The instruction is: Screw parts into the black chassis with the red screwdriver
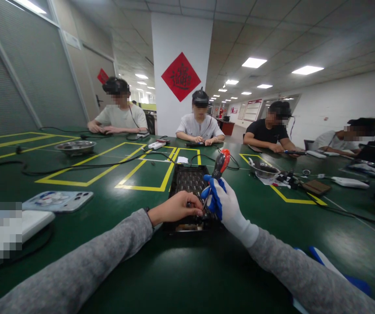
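Note:
My right hand [228,208], in a white and blue work glove, is closed round a screwdriver with a red and black handle [221,164]. The handle points up and the shaft slants down to a black rectangular casing [187,176] with rows of small fittings inside. My bare left hand [180,206] has thumb and fingers pinched together over the near part of the casing, close to the screwdriver's lower end. What those fingers hold, if anything, is too small to make out. The casing lies on the green table [125,270].
To the left lie a phone [58,201] and a white device [27,224]. Metal bowls [76,147] stand left and right, with black cables between. A blue and white glove [334,266] lies by my right forearm. Several people sit across the table.

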